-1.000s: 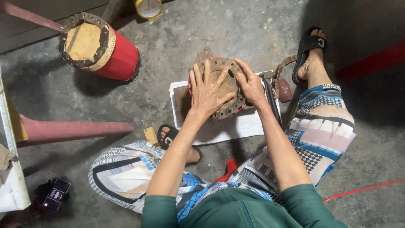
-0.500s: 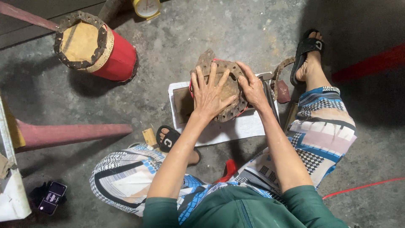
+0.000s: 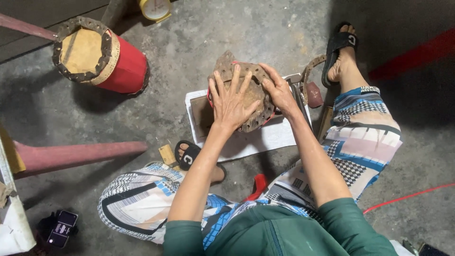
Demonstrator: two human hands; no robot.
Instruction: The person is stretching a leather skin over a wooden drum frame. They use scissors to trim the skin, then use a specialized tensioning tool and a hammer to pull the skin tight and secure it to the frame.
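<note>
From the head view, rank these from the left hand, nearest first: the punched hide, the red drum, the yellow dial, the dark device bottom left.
1. Punched hide: directly under the left hand.
2. Red drum: up and left.
3. Yellow dial: top edge, left of centre.
4. Dark device: bottom-left corner.

We reach both arms forward and down from green sleeves, elbows bent a little, forearms bare; our left hand (image 3: pixel 232 102) lies flat, palm down, its fingers (image 3: pixel 235 78) spread wide and pointing away from us; our right hand (image 3: pixel 278 91) sits just beside it, wrist angled inward, fingers curled and pressing down, thumb toward the left hand; our knees are bent and spread, one sandalled foot stretched out ahead on the right.
</note>
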